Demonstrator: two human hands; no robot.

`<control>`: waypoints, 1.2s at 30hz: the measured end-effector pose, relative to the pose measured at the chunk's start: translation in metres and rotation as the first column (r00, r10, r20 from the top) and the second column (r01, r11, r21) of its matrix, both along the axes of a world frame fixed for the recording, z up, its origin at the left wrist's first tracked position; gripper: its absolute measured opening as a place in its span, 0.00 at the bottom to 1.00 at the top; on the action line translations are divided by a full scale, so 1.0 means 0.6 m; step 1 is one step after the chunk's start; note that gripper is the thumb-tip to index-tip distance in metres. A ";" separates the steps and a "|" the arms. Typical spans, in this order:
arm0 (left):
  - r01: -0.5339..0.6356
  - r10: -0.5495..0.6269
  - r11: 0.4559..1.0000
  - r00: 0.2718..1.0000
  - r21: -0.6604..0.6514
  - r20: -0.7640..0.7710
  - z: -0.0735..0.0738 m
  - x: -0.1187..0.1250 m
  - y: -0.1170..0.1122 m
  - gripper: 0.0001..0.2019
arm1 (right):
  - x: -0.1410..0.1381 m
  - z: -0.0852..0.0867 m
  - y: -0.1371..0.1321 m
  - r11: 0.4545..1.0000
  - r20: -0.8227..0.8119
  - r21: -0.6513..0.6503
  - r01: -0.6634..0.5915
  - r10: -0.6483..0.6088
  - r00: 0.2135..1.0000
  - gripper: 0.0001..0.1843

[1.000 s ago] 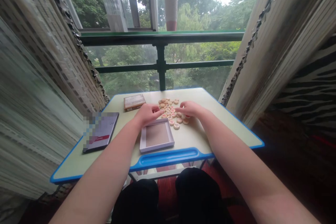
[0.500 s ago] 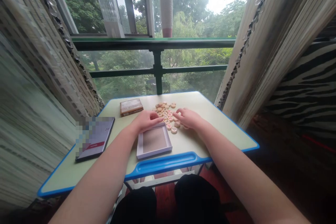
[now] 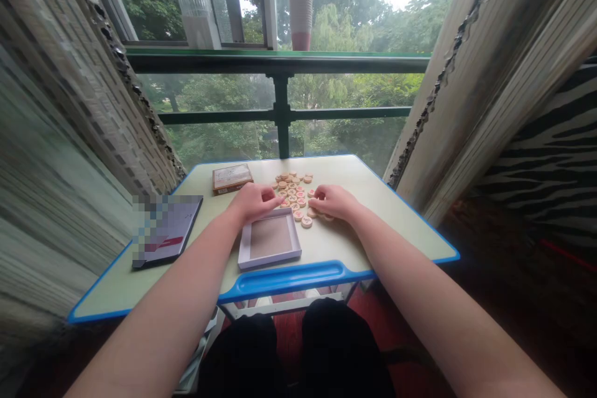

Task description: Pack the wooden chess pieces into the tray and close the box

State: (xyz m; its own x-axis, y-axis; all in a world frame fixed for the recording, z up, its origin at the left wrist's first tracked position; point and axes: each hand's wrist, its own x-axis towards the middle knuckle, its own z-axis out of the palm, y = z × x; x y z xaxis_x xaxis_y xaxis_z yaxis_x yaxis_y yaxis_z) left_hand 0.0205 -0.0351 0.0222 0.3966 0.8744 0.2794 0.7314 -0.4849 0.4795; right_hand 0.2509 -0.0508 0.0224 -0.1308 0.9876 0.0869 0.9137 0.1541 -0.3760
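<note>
Several round wooden game discs (image 3: 293, 189) with red and dark marks lie spread on a small cream table with a blue rim (image 3: 284, 278). My left hand (image 3: 252, 200) rests at the pile's left edge, fingers curled and pointing at the discs. My right hand (image 3: 332, 201) sits at the pile's right side, fingers bent over a few discs. A shallow open white box tray (image 3: 269, 240) with a brown floor lies just below my left hand, with nothing in it. One disc (image 3: 306, 222) lies beside the tray's right corner.
A small wooden box (image 3: 232, 178) sits at the table's back left. A dark flat box lid (image 3: 168, 230) lies at the left edge. A green railing (image 3: 280, 63) and window stand behind the table, curtains hang on both sides, and my knees (image 3: 298, 348) are under the table.
Both hands have drawn slightly toward me along the pile's near edge, the right hand gathering discs closer. The camera view shifted a little.
</note>
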 end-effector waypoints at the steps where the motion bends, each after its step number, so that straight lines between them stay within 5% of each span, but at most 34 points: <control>1: -0.021 0.021 1.000 1.000 0.016 0.010 0.000 -0.001 0.001 0.20 | 0.001 -0.001 -0.001 1.000 -0.036 0.012 -0.004 0.004 0.999 0.11; 9: -0.049 0.048 0.998 0.999 0.038 0.026 0.000 -0.002 -0.005 0.18 | -0.001 -0.001 -0.005 0.987 -0.109 0.080 -0.137 0.145 0.983 0.08; 15: -0.039 0.037 0.998 0.999 0.050 0.025 -0.002 -0.002 -0.001 0.17 | 0.002 0.005 -0.011 0.992 -0.198 -0.032 -0.119 0.111 0.974 0.13; 20: -0.041 0.041 0.999 0.999 0.017 0.018 -0.007 0.003 -0.002 0.17 | 0.009 0.010 -0.010 0.970 -0.138 0.091 -0.226 0.237 0.962 0.07; 26: -0.030 0.031 0.999 0.998 -0.025 0.056 -0.011 0.006 -0.003 0.18 | 0.015 0.018 -0.017 0.966 -0.152 -0.101 -0.238 0.221 0.963 0.10; 36: -0.032 0.039 0.997 0.993 -0.066 0.112 -0.011 0.002 0.004 0.20 | 0.023 0.011 -0.013 0.954 -0.156 -0.149 -0.261 0.238 0.959 0.12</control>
State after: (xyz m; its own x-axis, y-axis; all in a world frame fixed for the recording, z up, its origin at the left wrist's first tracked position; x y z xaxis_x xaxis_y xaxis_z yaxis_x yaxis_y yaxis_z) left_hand 0.0217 -0.0326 0.0158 0.3339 0.9050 0.2637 0.6870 -0.4251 0.5893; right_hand 0.2649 -0.0588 0.0291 -0.3734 0.9267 -0.0423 0.7930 0.2952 -0.5329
